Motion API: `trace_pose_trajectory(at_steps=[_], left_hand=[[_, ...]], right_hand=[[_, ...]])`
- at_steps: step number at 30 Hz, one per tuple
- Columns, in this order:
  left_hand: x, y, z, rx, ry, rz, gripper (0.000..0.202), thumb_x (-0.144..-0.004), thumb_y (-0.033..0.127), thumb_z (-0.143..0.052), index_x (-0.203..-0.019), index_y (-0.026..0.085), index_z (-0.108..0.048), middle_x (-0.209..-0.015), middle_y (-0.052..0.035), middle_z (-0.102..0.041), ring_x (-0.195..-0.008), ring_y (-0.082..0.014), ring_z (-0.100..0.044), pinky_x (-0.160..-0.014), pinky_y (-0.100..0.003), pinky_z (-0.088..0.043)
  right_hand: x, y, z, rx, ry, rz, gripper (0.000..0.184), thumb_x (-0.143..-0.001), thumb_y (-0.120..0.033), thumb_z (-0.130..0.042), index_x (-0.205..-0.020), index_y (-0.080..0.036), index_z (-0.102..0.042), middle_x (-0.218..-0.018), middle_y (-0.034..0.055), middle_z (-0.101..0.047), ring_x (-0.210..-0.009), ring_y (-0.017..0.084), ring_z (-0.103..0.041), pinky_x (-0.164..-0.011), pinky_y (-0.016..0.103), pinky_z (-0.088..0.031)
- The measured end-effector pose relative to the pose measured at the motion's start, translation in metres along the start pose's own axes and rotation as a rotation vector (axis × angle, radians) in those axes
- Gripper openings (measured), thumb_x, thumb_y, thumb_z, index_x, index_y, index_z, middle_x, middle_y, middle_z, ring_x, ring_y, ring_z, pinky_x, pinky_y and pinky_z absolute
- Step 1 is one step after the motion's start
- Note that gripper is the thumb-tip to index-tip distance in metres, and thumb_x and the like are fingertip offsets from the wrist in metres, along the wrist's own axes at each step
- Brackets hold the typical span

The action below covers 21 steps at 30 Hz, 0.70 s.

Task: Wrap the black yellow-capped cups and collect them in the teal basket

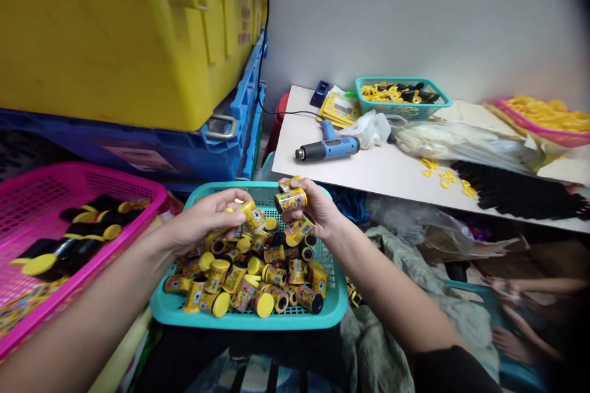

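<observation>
Forearms [389, 288] over teal basket [249, 322], pink basket [142, 184] alongside

Canisters [273, 274] glossy; yellow bin [101, 37] smooth plastic; tabletop [391, 171] smooth, matt.

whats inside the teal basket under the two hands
A heap of small yellow-labelled cylinders, some with yellow or black ends. The left hand and right hand hide parts of the far side of the basket, and whatever lies beneath the top layer is covered.

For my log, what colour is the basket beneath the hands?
The basket is turquoise, clearest in head view.
</observation>
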State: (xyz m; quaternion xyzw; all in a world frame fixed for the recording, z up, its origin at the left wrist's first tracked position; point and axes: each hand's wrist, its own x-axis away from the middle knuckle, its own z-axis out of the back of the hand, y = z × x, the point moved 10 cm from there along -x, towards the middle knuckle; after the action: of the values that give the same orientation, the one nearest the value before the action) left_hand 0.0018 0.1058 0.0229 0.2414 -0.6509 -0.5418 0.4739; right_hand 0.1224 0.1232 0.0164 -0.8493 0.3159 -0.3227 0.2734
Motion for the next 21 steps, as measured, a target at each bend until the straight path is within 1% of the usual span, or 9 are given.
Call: trace_pose_trajectory(at_steps=[2,7,10,12,14,16,18,19,21], left_hand=[[0.005,-0.005,-0.003,0.121,0.005,0.033,0.048,-0.068,0.043,-0.070,-0.107,0.022,-0.054,-0.081,0.0010,-0.060,-0.050,-0.0065,-0.047,-0.045,-0.019,-0.038],[0.008,-0.009,-0.006,0.243,0.005,0.095,0.057,-0.067,0.040,-0.071,-0.118,0.021,-0.058,-0.081,-0.0009,-0.062,-0.049,-0.0053,-0.047,-0.042,-0.017,-0.035],[0.008,-0.007,-0.010,0.293,-0.020,0.091,0.053,-0.066,0.038,-0.073,-0.115,0.021,-0.060,-0.085,-0.0015,-0.064,-0.050,-0.0043,-0.050,-0.043,-0.016,-0.037],[0.007,-0.004,-0.015,0.312,-0.048,0.082,0.051,-0.067,0.037,-0.074,-0.113,0.021,-0.061,-0.088,-0.0021,-0.066,-0.049,-0.0037,-0.051,-0.044,-0.016,-0.038],[0.006,0.001,-0.021,0.311,-0.071,0.077,0.050,-0.067,0.037,-0.075,-0.112,0.020,-0.061,-0.085,-0.0017,-0.066,-0.049,-0.0037,-0.051,-0.044,-0.015,-0.037],[0.003,0.007,-0.030,0.298,-0.088,0.072,0.049,-0.067,0.037,-0.074,-0.110,0.019,-0.060,-0.079,-0.0003,-0.065,-0.048,-0.0042,-0.050,-0.043,-0.016,-0.037],[-0.003,0.014,-0.042,0.272,-0.122,0.063,0.046,-0.067,0.036,-0.073,-0.108,0.018,-0.061,-0.076,0.0001,-0.064,-0.048,-0.0048,-0.048,-0.043,-0.016,-0.037],[-0.007,0.018,-0.049,0.255,-0.152,0.056,0.045,-0.068,0.036,-0.073,-0.108,0.018,-0.061,-0.077,-0.0002,-0.064,-0.049,-0.0051,-0.049,-0.044,-0.017,-0.037],[-0.014,0.025,-0.064,0.212,-0.228,0.034,0.043,-0.071,0.036,-0.071,-0.109,0.018,-0.061,-0.080,-0.0017,-0.064,-0.052,-0.0060,-0.050,-0.045,-0.017,-0.037]], right_hand=[[0.002,0.007,-0.003,-0.108,0.008,-0.028,0.039,-0.070,-0.034,-0.054,-0.097,-0.014,-0.035,-0.056,-0.0087,-0.039,-0.040,-0.001,-0.031,-0.042,0.010,-0.022],[0.008,0.014,-0.005,-0.214,0.077,-0.029,0.034,-0.071,-0.033,-0.052,-0.092,-0.013,-0.035,-0.058,-0.0089,-0.044,-0.037,0.001,-0.033,-0.042,0.014,-0.026],[0.018,0.005,-0.004,-0.224,0.095,0.015,0.035,-0.069,-0.034,-0.054,-0.090,-0.013,-0.035,-0.055,-0.0098,-0.041,-0.036,0.001,-0.031,-0.042,0.014,-0.025],[0.032,-0.009,0.004,-0.190,0.116,0.095,0.038,-0.068,-0.035,-0.056,-0.091,-0.013,-0.037,-0.056,-0.0098,-0.042,-0.035,-0.001,-0.027,-0.042,0.013,-0.025],[0.056,-0.025,0.024,-0.124,0.189,0.206,0.040,-0.068,-0.038,-0.056,-0.094,-0.013,-0.039,-0.060,-0.0086,-0.047,-0.036,-0.003,-0.024,-0.043,0.013,-0.025],[0.090,-0.039,0.056,-0.063,0.331,0.332,0.042,-0.068,-0.040,-0.056,-0.097,-0.013,-0.041,-0.064,-0.0072,-0.049,-0.037,-0.004,-0.024,-0.044,0.013,-0.027],[0.129,-0.045,0.098,-0.038,0.504,0.452,0.044,-0.066,-0.041,-0.057,-0.097,-0.014,-0.041,-0.063,-0.0070,-0.047,-0.039,-0.003,-0.026,-0.045,0.013,-0.031],[0.148,-0.044,0.121,-0.034,0.591,0.497,0.046,-0.064,-0.041,-0.059,-0.098,-0.015,-0.041,-0.060,-0.0073,-0.044,-0.039,-0.003,-0.027,-0.045,0.013,-0.032],[0.183,-0.033,0.171,-0.003,0.762,0.552,0.052,-0.062,-0.043,-0.063,-0.101,-0.017,-0.042,-0.057,-0.0074,-0.038,-0.041,0.000,-0.032,-0.044,0.013,-0.032]])
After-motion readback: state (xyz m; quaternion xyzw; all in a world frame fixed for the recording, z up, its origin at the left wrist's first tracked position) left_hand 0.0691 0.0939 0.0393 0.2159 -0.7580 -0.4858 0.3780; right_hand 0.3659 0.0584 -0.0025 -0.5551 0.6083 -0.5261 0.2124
